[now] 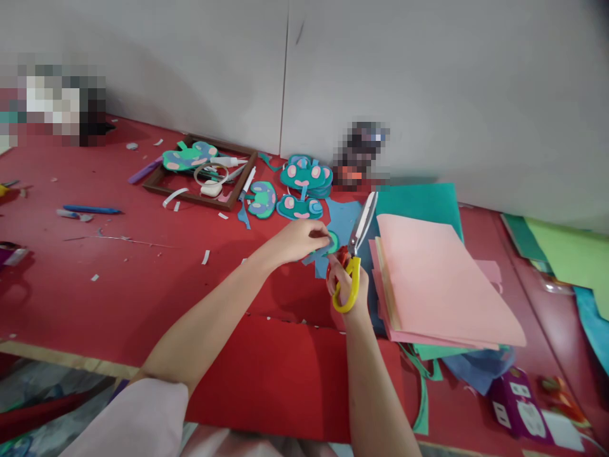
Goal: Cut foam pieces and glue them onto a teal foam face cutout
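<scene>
My left hand (pixel 307 240) is closed in a pinch on a small green and blue foam cutout (pixel 333 243) above the red table. Close beside it, my right hand (pixel 349 285) grips a pair of scissors (pixel 354 279) with yellow and red handles. Their blades point up and away from me, apart from the cutout. Blue foam scraps (pixel 343 216) lie just beyond the hands. Several finished-looking foam face shapes (pixel 307 174) in teal, pink and blue rest at the back, and a green and lilac one (pixel 261 200) lies beside them.
A brown wooden frame (pixel 200 199) on the left holds an elastic ring, an eraser and another foam shape. Stacked pink foam sheets (pixel 442 279) lie to the right, over a teal sheet (pixel 419 203). A blue pen (pixel 92 209) and a purple box (pixel 518 406) are on the table.
</scene>
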The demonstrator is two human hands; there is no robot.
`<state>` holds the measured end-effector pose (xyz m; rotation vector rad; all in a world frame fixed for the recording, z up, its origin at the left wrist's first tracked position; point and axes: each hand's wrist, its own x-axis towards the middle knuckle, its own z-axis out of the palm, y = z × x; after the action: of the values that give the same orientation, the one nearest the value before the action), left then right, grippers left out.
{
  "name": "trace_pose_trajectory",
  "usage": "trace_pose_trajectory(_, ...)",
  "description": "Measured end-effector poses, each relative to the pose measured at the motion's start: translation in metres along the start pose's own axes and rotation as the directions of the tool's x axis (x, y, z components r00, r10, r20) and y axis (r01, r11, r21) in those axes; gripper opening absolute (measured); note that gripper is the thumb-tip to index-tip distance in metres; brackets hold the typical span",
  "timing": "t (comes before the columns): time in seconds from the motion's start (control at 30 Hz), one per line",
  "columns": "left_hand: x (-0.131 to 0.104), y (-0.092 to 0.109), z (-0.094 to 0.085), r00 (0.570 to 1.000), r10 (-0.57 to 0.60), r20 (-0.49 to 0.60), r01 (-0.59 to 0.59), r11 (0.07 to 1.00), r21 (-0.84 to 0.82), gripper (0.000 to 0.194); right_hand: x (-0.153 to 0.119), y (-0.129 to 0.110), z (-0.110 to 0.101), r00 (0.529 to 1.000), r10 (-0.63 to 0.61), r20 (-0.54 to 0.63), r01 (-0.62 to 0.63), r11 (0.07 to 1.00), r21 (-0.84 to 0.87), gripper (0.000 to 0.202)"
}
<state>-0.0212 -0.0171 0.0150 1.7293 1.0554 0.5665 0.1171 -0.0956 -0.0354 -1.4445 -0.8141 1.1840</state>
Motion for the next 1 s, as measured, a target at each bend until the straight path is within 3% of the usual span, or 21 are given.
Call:
trace_pose_trajectory(0.2,0.003,-0.005,0.006,0.999,0.018,0.031,-0.016,0.999,-0.043,0.012,0.003,0.004,-0.002,1.0,0.006,0.0,-0.006,0.999,0.035,0.037)
trace_pose_trajectory(0.57,-0.001,0.001,-0.012,1.0,-0.006,-0.004,0.006,1.0,-0.027,0.016,0.0,0.005,0.0,0.999,0.025,0.025,-0.026,0.998,0.05,0.037)
trace_pose_trajectory(0.83,-0.005,0.015,-0.032,0.983,-0.017,-0.185,-0.021,0.979,-0.201,0.009,0.002,0.006,0.002,1.0,-0.005,0.003,0.005,0.989,0.148,0.041)
trace_pose_trajectory(1.0,-0.004,0.014,-0.032,0.974,0.006,-0.226,-0.05,0.98,-0.193,0.01,0.0,0.008,0.0,0.985,-0.134,0.106,0.132,0.991,0.023,0.039)
